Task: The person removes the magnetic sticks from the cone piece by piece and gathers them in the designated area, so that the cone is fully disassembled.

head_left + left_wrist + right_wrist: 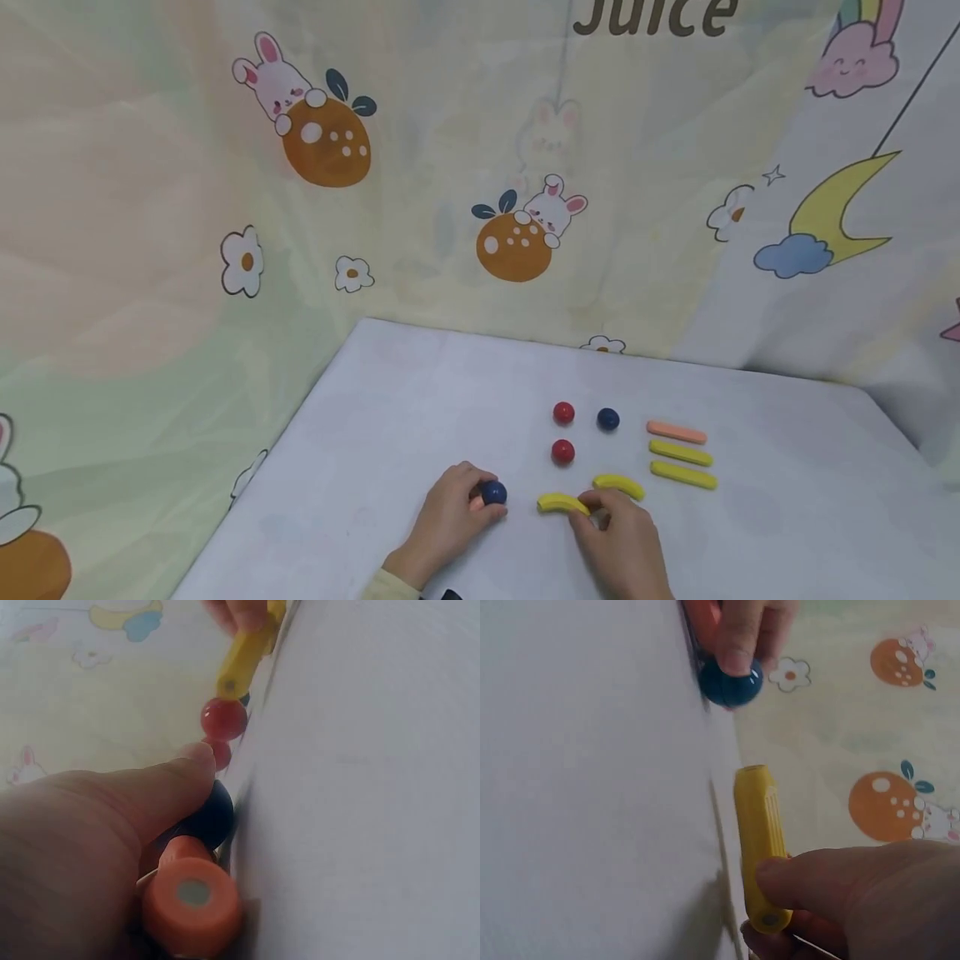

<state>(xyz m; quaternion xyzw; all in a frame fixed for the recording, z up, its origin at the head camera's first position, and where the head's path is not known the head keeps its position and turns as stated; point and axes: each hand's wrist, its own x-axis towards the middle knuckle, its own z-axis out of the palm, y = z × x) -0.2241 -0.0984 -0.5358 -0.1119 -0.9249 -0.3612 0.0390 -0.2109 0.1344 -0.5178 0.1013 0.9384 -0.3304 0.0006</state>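
My left hand (450, 512) holds a dark blue ball (494, 492) between thumb and fingers. Behind that ball, in the left wrist view, sits an orange stick (193, 915) with a grey disc in its end, partly hidden by the hand. Thumb and fingers of my right hand (624, 543) pinch one end of a curved yellow stick (557, 502), whose free end points left toward the ball with a gap between. A second curved yellow stick (619, 485) lies just beyond the right fingers.
Two red balls (563, 452) and another dark blue ball (608, 419) rest farther back on the white table (360, 433). To their right lie a straight orange stick (677, 432) and two straight yellow sticks (682, 475). A printed cloth (420, 167) hangs behind the table.
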